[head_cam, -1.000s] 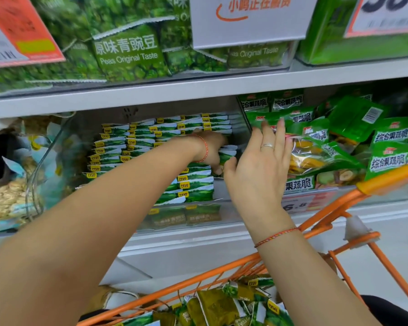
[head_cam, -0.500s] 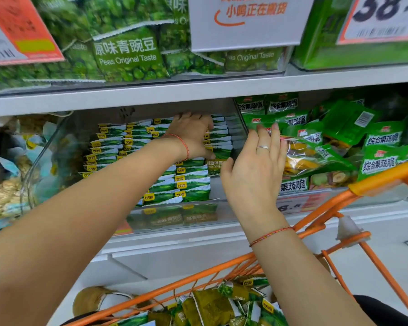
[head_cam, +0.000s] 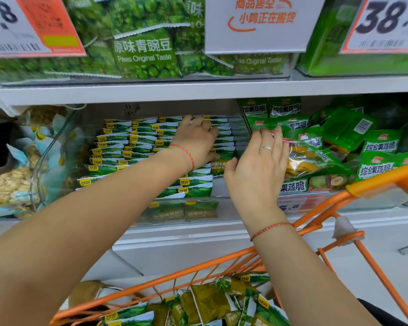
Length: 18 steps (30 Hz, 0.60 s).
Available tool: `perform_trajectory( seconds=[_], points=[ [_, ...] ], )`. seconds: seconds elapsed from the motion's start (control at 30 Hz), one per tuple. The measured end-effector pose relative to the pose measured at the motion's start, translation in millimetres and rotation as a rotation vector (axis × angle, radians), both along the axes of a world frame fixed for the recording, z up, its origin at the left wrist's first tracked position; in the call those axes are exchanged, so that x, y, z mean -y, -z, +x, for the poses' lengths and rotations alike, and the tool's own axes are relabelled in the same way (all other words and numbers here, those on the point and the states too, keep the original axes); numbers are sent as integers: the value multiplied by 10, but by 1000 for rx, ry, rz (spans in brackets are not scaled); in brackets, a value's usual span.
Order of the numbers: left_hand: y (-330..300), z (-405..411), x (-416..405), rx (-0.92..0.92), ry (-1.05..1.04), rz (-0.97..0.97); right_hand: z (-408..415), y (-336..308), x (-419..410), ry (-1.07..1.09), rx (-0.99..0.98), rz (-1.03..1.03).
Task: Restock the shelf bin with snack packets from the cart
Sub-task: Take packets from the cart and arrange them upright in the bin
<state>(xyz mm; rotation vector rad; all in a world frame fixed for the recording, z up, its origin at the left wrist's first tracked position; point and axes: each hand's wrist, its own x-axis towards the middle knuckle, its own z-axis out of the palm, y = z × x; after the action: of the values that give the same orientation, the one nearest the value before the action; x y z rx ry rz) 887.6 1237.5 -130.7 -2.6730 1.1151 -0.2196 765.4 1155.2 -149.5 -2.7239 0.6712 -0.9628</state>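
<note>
The grip of the left hand (head_cam: 199,143) lies spread over the upright rows of snack packets (head_cam: 137,147) inside the clear shelf bin (head_cam: 222,210), fingers curled lightly across their top edges and thumb low against a packet near the front right; whether it is pinching one packet or only pressing the row flat cannot be told from this view. The right hand (head_cam: 257,165) is released, fingers straight and together, held up at the bin's right divider (head_cam: 244,118) with its fingertips against the neighbouring green fruit-and-vegetable crisp bags (head_cam: 316,158). More packets of the same kind wait in the orange cart (head_cam: 222,262) below, so the restocking looks partly done, with a gap showing at the bin's front right corner. To do this step well, I would judge that the left hand should sweep the rows back and square so the packets stand tight and face forward, while the right hand keeps the neighbouring bags from spilling over the divider. These packets are thin and slippery and will likely topple like cards if pushed from one end only, so even pressure along the tops is the safer way. Then fresh packets can go into the freed corner.
</note>
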Motion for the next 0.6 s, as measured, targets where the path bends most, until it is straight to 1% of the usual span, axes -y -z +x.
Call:
perform_trajectory(
  seconds=[0.07, 0.1, 0.17, 0.23, 0.3, 0.37, 0.43, 0.53, 0.6],
  points=[
    [-59, -65, -167, 21, 40, -179, -20, -21, 4, -12, -32, 7],
    [-91, -126, -266, 64, 96, -273, -32, -48, 7, -21, -71, 23],
    [-178, -316, -488, 168, 203, -397, -54, -117, 30, -50, -163, 64],
    [-262, -583, -698, 242, 325, -419, -87, -195, 72, -87, -231, 81],
    [-341, -905, -895, 289, 450, -433, -165, -279, 69, -148, -272, 146],
    [-384, -1235, -1080, 316, 493, -495, -309, -326, -18, -211, -231, 250],
    [-383, -1568, -1242, 289, 468, -581, -495, -343, -146, -248, -143, 309],
    [-224, -2040, -1477, 78, 413, -642, -851, -412, -336, -330, 6, 297],
    [-110, -2259, -1596, -37, 375, -602, -1100, -522, -414, -419, 25, 441]
  ],
)
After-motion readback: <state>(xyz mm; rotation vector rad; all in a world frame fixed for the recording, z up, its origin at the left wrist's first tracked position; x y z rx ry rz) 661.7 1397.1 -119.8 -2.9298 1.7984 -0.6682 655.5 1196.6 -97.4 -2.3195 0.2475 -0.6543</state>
